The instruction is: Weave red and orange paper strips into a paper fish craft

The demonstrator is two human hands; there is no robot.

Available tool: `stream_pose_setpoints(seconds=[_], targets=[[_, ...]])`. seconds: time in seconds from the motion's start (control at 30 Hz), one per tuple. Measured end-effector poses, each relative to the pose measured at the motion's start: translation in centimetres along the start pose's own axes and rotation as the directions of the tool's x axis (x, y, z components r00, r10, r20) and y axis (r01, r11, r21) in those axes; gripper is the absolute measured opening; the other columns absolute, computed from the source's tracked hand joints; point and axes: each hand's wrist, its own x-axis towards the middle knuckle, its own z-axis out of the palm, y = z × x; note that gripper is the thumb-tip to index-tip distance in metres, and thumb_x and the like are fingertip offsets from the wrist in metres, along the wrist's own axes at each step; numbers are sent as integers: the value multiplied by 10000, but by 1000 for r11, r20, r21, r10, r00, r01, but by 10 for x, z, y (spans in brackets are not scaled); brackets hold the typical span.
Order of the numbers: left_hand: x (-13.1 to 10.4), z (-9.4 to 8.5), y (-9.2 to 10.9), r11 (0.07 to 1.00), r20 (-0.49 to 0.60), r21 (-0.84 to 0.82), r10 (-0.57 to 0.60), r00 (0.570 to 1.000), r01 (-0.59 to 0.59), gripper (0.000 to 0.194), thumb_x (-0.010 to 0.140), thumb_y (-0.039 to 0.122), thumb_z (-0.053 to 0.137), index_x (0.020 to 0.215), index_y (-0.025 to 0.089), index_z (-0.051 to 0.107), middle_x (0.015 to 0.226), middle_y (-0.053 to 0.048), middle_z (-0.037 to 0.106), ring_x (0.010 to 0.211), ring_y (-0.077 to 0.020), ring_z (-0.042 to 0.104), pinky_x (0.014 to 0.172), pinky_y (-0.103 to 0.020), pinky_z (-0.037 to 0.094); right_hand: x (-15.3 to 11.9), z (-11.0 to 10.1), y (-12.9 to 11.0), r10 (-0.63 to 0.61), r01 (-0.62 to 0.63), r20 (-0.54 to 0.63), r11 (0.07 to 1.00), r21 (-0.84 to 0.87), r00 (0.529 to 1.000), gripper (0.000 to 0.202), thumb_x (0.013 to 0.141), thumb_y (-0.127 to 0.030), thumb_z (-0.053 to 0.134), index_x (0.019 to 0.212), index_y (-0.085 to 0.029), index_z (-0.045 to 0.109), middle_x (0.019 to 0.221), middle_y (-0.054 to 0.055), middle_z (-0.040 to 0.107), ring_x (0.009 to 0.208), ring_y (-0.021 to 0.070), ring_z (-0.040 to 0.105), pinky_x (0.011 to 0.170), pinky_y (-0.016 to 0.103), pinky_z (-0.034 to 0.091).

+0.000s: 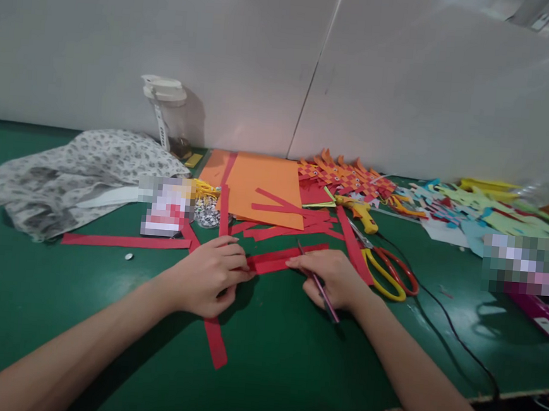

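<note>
A red paper strip (270, 262) lies crosswise on the green table between my two hands. My left hand (212, 276) is closed, with its fingertips gripping the strip's left end. In my right hand (330, 276) is a slim pencil (322, 293) with a purple-pink shaft, while the fingertips press on the strip's right part. Another red strip passes beneath my left hand, and its near end (216, 346) sticks out towards me. Just right of my right hand rest the scissors (383, 274), with one yellow and one red handle loop.
Orange sheets (264, 186) and more red strips lie behind my hands. A yellow glue gun (359, 212) trails a black cord (441, 313) to the right. Woven paper fish (348, 175) and coloured scraps (468, 211) line the wall. Patterned cloth (91, 172) and a bottle (167, 118) stand left.
</note>
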Motion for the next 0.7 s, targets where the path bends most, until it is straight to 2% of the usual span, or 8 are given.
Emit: stream_pose_setpoints(seconds=[0.1,0.2,0.4,0.7], targets=[[-1,1,0,1000,-38,27,14,999,-13,339,741,159,492,1028,211,663,903,-17,694,903,-202,588,979,-422,365,-7,-11,15,87,-91,-81,995,-39,993,173,609,-90,473,708,-210,548,619,5,638,552,160,592,555,243,408],[-2,3,-1,998,-82,48,31,996,-27,306,763,177,492,1007,214,673,875,-15,696,882,-198,592,963,-419,373,-11,-17,24,144,-161,-152,981,-110,978,122,590,-95,472,617,-214,471,565,-7,620,503,149,574,518,229,369],[-4,2,-3,992,-94,126,44,995,-31,251,797,209,482,932,224,693,714,-13,653,745,-182,587,925,-420,392,-8,-15,26,141,-179,-195,965,-194,971,116,584,-101,482,601,-211,449,491,-25,544,433,133,517,478,225,307],[-5,1,-2,985,-218,172,57,974,-19,232,820,209,470,665,212,642,540,28,578,526,-127,521,877,-384,426,-9,-16,25,167,-202,-198,964,-171,966,117,594,-103,487,612,-212,453,505,-23,554,445,134,523,487,225,326]])
